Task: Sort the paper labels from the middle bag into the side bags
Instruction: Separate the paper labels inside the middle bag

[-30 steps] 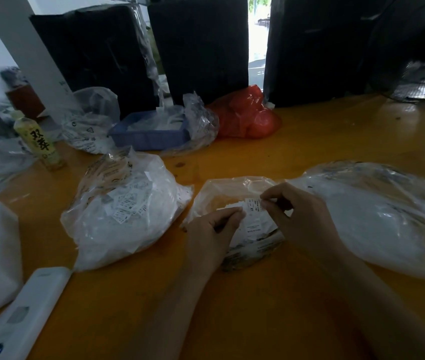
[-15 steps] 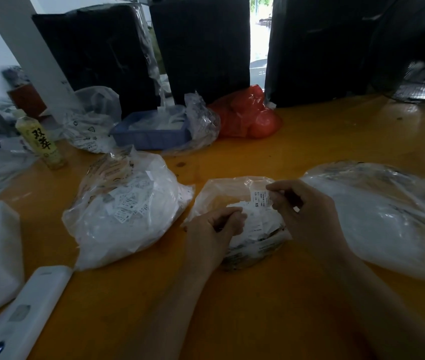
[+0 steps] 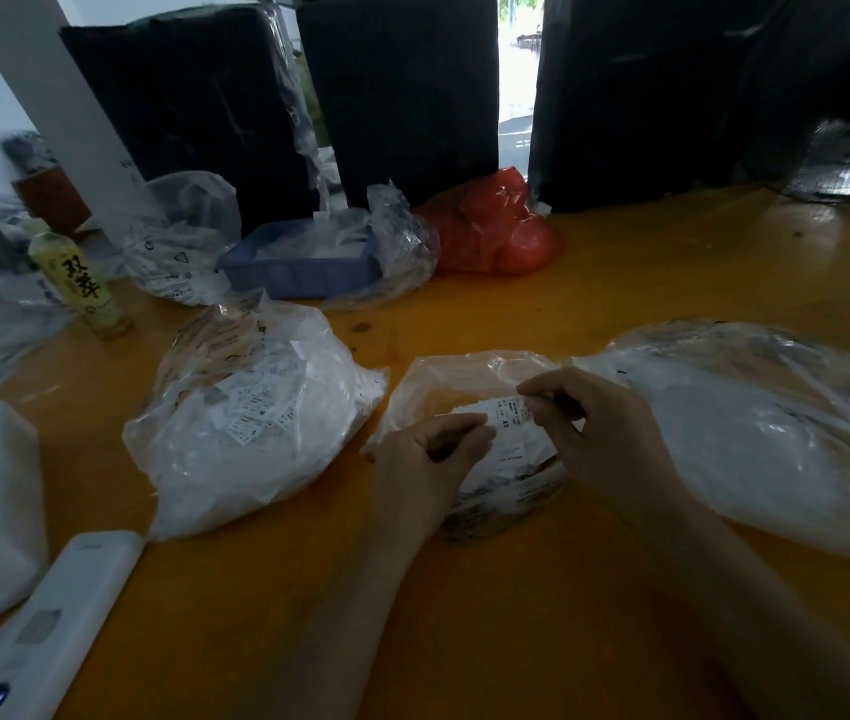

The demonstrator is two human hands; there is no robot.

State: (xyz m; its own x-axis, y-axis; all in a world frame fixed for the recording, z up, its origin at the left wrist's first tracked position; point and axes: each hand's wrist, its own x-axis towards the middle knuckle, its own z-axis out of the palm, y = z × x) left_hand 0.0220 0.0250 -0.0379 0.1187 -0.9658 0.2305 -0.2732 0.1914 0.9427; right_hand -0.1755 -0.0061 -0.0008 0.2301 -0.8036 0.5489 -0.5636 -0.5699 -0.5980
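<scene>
Paper label (image 3: 508, 415) pinched by right hand (image 3: 589, 428), above middle bag (image 3: 443, 376)

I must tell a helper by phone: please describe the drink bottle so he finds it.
Look at the orange table, far left edge. The bottle stands upright there, left of the blue tray. Only it has a yellow-green label with large dark characters.

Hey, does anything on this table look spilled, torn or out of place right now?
Nothing stands out. The labels sit inside the middle bag, and both side bags rest intact on the table.
</scene>
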